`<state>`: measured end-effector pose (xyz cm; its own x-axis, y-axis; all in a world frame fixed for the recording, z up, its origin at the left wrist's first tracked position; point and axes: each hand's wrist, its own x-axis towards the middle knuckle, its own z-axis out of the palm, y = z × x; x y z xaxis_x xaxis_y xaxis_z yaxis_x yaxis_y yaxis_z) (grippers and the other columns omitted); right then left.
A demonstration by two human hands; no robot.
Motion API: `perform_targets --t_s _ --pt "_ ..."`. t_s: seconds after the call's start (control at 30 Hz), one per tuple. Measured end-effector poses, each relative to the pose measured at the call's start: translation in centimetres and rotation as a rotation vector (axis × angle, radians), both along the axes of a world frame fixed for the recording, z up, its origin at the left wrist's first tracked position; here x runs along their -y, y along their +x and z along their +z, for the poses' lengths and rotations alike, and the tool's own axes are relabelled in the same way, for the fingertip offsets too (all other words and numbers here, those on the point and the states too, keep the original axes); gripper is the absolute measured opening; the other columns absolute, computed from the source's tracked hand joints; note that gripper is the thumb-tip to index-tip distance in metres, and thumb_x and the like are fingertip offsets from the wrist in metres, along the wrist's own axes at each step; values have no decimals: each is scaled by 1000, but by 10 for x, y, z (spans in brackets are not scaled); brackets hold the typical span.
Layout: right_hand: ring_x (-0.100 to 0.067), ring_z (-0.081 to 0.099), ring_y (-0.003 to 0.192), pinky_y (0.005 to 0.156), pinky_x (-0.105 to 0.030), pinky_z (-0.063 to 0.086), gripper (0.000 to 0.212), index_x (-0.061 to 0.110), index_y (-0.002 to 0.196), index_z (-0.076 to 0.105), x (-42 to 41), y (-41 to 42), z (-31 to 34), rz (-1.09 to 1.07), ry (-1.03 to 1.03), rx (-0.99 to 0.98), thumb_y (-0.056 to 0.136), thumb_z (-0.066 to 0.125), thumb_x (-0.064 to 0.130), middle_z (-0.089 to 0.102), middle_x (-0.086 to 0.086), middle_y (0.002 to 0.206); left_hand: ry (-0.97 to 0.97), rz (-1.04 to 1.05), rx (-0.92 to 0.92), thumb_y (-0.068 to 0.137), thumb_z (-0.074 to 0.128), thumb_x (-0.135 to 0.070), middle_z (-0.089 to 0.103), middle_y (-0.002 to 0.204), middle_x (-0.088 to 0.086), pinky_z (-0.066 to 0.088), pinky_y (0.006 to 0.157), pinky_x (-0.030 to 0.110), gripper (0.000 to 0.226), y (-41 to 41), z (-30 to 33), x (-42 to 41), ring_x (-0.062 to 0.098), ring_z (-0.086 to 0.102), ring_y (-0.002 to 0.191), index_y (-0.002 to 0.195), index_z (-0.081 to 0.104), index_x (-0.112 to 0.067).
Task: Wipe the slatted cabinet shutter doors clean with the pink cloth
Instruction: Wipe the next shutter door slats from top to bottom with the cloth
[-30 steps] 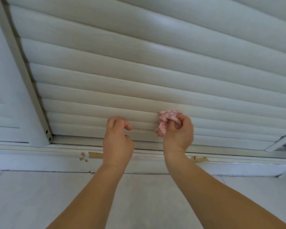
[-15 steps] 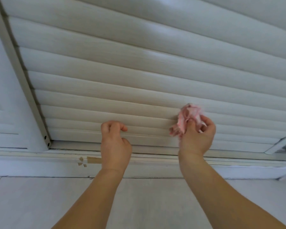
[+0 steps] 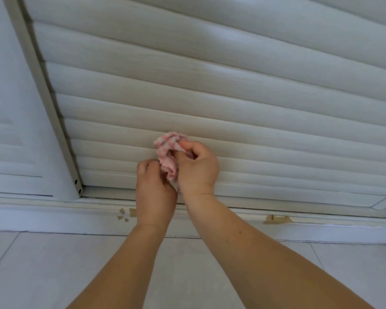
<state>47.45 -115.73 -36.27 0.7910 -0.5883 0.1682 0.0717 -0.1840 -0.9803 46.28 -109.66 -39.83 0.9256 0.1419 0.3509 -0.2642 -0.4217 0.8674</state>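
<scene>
The pale slatted shutter door fills the upper view, its slats running left to right. A crumpled pink cloth is bunched against the lower slats. My right hand grips the cloth from the right, thumb and fingers closed on it. My left hand is just left of it and below, fingers curled onto the cloth's lower fold, the two hands touching.
A grey vertical frame strip divides this door from a second white slatted door at left. Below runs a white bottom rail with chipped spots, then pale floor tiles.
My right hand has brought the cloth back left from its rightward sweep. My left hand, earlier apart and curled on a slat, has come together with it at the cloth. The view has shifted.
</scene>
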Motion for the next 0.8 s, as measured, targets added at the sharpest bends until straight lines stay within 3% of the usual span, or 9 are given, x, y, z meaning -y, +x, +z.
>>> perform_targets --t_s 0.1,0.2,0.23,0.3,0.37,0.47,0.6,0.73,0.8 --pt "-14 63 86 84 -26 51 14 18 91 73 11 -13 -1 57 -126 36 84 68 7 67 -1 95 -14 20 29 68 41 20 44 102 5 28 73 10 33 3 -4 -12 13 44 85 83 58 -4" --pt "-17 58 93 84 -18 46 31 37 83 62 49 -37 -1 -220 -266 185 82 66 6 58 7 94 -56 51 39 68 39 22 43 102 0 26 75 -1 35 4 -3 -13 12 45 90 76 53 -10" --pt "-20 58 93 84 -21 47 28 39 80 61 68 -41 -3 -333 -253 224 81 65 12 58 7 94 -65 60 41 69 39 22 42 103 -1 23 74 -5 35 4 -2 -12 9 44 90 75 52 -10" --pt "-29 62 94 87 -42 52 6 32 82 66 103 -42 -8 -480 -191 224 79 62 30 63 -5 97 -73 69 41 70 39 21 40 106 -3 20 70 -9 33 3 1 -9 2 40 91 74 51 -10" --pt "-28 65 95 87 -50 52 8 37 84 67 115 -36 -5 -542 -73 216 80 62 34 66 -11 102 -73 68 43 71 40 21 39 111 -5 23 69 -4 32 2 1 -9 -2 37 93 74 50 -9" --pt "-19 64 92 91 -38 51 22 36 81 60 98 -21 2 -643 -41 212 87 61 15 68 -4 102 -75 58 45 71 39 20 41 117 -7 25 72 6 32 3 2 -13 -3 38 96 75 50 -10" --pt "-20 63 93 83 -34 49 15 26 90 66 76 -12 -10 -609 -161 173 89 56 15 67 0 99 -63 48 79 70 38 21 50 122 0 23 76 -3 35 7 0 -21 0 40 102 75 50 -12" --pt "-10 55 81 67 -5 34 25 13 83 71 37 -11 -8 -386 -480 279 79 51 -1 60 9 83 -60 42 126 65 39 22 57 121 5 24 84 -2 38 13 -5 -26 7 45 106 72 49 -15" --pt "-12 53 83 69 -4 32 27 12 81 72 17 -5 -9 -225 -618 327 76 46 9 66 4 84 -69 37 132 64 39 21 57 122 5 27 86 7 38 12 -7 -28 8 45 107 71 49 -15"
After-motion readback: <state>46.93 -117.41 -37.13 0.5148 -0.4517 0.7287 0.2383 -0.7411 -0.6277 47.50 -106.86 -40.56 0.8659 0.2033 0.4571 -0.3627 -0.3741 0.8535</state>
